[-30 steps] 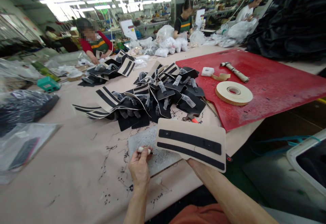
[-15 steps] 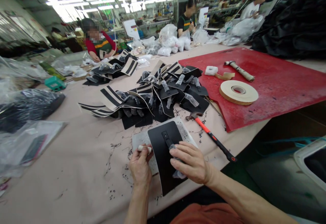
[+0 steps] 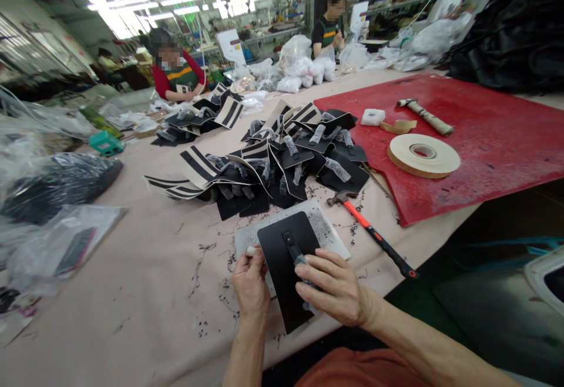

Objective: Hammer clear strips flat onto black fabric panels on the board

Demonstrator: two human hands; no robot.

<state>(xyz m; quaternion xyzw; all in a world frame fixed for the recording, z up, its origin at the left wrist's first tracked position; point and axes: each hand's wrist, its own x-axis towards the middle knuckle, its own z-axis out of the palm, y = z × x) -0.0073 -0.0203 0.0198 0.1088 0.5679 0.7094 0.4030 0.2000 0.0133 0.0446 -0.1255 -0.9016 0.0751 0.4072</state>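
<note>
A black panel (image 3: 277, 258) with rounded corners is tilted over a pale board (image 3: 331, 233) on the table. A black strap (image 3: 289, 245), partly wrapped in clear plastic, runs down its face. My right hand (image 3: 335, 286) lies across the panel with its fingers curled over the wrapped strap, hiding part of it. At the panel's left edge, my left hand (image 3: 251, 281) is closed in a pinch on a small white cylinder (image 3: 251, 251), of which only one end shows. A claw hammer (image 3: 372, 233) with a red and black handle rests right of the board.
Beyond the board lies a heap of similar panels (image 3: 249, 178), some showing black-striped pale backs. A red mat (image 3: 493, 158) on the right bears a tape roll (image 3: 423, 155) and a wrapped-handle hammer (image 3: 427, 118). Plastic bags (image 3: 66, 246) lie left. Several people work farther back.
The view has shifted slightly, moving the scene rightward. Less of the white cylinder shows between my left fingers, nearer the panel's edge. My right hand keeps its hold on the strap.
</note>
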